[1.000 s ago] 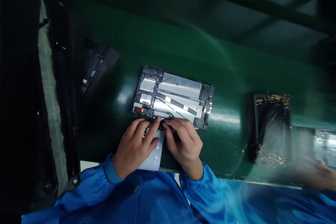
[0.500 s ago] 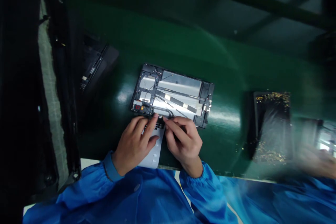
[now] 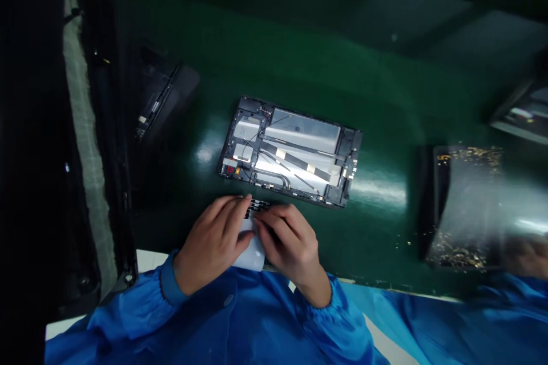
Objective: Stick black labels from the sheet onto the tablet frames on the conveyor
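Observation:
An opened tablet, its battery, cables and boards exposed, lies slightly slanted on the green table in front of me. Below its near edge is a white backing sheet with rows of small black stickers. My left hand lies over the sheet's left side, its index fingertip by the stickers and its thumb on the white part, gripping it. At the right side of those rows my right hand has thumb and fingers pinched together. Whatever sits between those fingertips is hidden. Neither hand touches the tablet.
Another dark device lies at the left, beside a black frame with a pale strip. To the right, a clear film with gold bits covers a dark panel. A co-worker's blurred hand is beyond it. Another device sits far right.
Both hands have drawn back from the tablet's near edge to the sticker sheet. The camera view has shifted slightly, and a device has come into view at the far right.

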The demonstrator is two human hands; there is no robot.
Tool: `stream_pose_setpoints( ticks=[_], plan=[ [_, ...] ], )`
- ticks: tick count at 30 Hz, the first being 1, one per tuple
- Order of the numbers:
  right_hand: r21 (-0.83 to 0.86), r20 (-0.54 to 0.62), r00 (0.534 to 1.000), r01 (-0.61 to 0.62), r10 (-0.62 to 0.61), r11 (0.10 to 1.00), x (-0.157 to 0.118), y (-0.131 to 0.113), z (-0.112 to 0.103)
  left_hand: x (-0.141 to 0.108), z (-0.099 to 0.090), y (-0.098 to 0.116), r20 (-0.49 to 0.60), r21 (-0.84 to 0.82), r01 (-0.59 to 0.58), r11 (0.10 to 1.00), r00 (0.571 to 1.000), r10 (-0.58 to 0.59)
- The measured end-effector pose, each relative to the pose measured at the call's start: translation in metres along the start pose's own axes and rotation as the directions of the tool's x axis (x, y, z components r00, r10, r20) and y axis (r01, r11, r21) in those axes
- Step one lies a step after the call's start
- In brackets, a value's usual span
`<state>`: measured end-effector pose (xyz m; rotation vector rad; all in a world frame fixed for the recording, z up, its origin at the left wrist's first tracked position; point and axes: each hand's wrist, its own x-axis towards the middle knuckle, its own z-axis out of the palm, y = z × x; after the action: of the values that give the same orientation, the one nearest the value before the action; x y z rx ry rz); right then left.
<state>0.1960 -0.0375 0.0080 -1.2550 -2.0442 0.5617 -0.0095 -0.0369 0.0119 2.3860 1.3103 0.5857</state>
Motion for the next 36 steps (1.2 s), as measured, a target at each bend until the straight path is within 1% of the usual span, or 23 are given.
stream_pose_setpoints(
  ticks=[2, 3, 4, 6, 8, 10, 13, 17, 20, 26, 33, 36],
  plan=[
    [0.015, 0.048, 0.999, 0.021, -0.022, 1.000, 0.001, -0.003, 0.002, -0.002, -0.002, -0.002, 0.013, 0.002, -0.018, 1.000, 1.000, 0.018],
    [0.019, 0.048, 0.998, 0.032, -0.032, 0.999, 0.002, -0.005, 0.002, -0.003, -0.002, -0.003, 0.017, 0.005, -0.025, 1.000, 1.000, 0.025],
    [0.017, 0.025, 0.999, 0.033, -0.033, 0.999, 0.003, -0.006, 0.001, -0.003, -0.001, -0.004, 0.021, 0.008, -0.033, 0.999, 0.999, 0.032],
    [-0.020, -0.082, 0.996, 0.015, -0.017, 1.000, 0.007, -0.006, -0.002, -0.002, 0.000, -0.005, 0.021, 0.021, -0.041, 0.999, 0.999, 0.040],
    [-0.094, -0.197, 0.980, -0.020, 0.001, 0.995, 0.013, -0.004, -0.005, 0.000, 0.000, -0.005, 0.015, 0.039, -0.046, 0.998, 0.999, 0.045],
    [-0.151, -0.248, 0.969, -0.036, -0.003, 0.988, 0.019, 0.001, -0.006, 0.003, 0.001, -0.005, 0.015, 0.057, -0.054, 0.997, 0.998, 0.054],
    [-0.181, -0.233, 0.972, -0.008, -0.035, 0.983, 0.028, 0.011, -0.004, 0.007, 0.001, -0.005, 0.025, 0.072, -0.066, 0.995, 0.998, 0.064],
    [-0.226, -0.191, 0.980, 0.019, -0.063, 0.974, 0.034, 0.017, 0.002, 0.007, 0.003, -0.006, 0.016, 0.076, -0.048, 0.996, 0.999, 0.047],
    [-0.215, -0.180, 0.982, 0.017, -0.057, 0.976, 0.036, 0.018, 0.003, 0.006, 0.004, -0.007, 0.019, 0.071, -0.041, 0.997, 0.999, 0.040],
    [-0.163, -0.201, 0.980, -0.016, -0.018, 0.987, 0.041, 0.014, 0.001, 0.007, 0.004, -0.007, 0.024, 0.050, -0.040, 0.998, 0.999, 0.039],
    [-0.136, -0.215, 0.977, -0.020, -0.010, 0.991, 0.040, 0.015, 0.000, 0.007, 0.005, -0.007, 0.032, 0.011, -0.011, 1.000, 0.999, 0.011],
    [-0.126, -0.192, 0.981, -0.027, 0.003, 0.992, 0.040, 0.017, -0.001, 0.005, 0.007, -0.007, 0.042, -0.007, 0.009, 1.000, 0.999, -0.008]
  ],
)
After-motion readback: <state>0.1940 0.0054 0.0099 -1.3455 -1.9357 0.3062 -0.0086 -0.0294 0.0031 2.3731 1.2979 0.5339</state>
